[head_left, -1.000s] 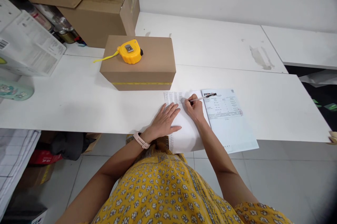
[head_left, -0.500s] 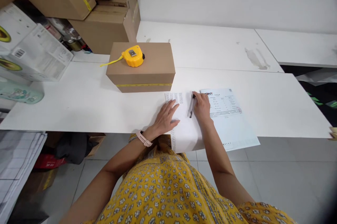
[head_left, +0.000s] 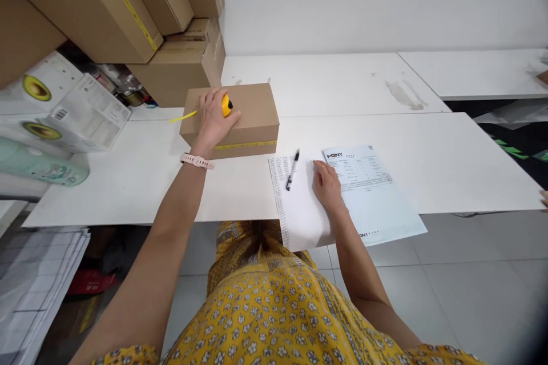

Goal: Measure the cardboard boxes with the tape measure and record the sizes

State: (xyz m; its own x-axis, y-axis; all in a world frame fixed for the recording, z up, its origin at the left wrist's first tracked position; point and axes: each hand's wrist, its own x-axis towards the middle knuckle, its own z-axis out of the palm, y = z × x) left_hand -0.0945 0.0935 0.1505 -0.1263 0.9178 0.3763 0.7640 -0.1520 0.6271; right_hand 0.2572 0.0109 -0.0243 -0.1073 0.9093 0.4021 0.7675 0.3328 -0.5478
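Observation:
On top of a brown cardboard box [head_left: 250,103], my left hand [head_left: 214,117] is closed around a yellow tape measure [head_left: 226,105]. A short end of its yellow tape sticks out to the left, and my palm covers most of the case. My right hand [head_left: 327,183] rests on white paper [head_left: 299,211] with loosely bent fingers and nothing in them. Just left of it lies a black-capped pen [head_left: 293,169] on the paper, apart from my fingers. A pale blue printed sheet [head_left: 381,205] lies beside and partly behind my right hand.
Large cardboard boxes [head_left: 171,71] are stacked at the back left. White cartons with avocado pictures [head_left: 77,102] and a mint-green bottle [head_left: 43,162] stand at the left. The white table [head_left: 449,171] runs along a wall; its front edge is close to me.
My left hand has left the paper and moved up and left onto the tape measure. My right hand has let go of the pen, which now lies further left on the paper.

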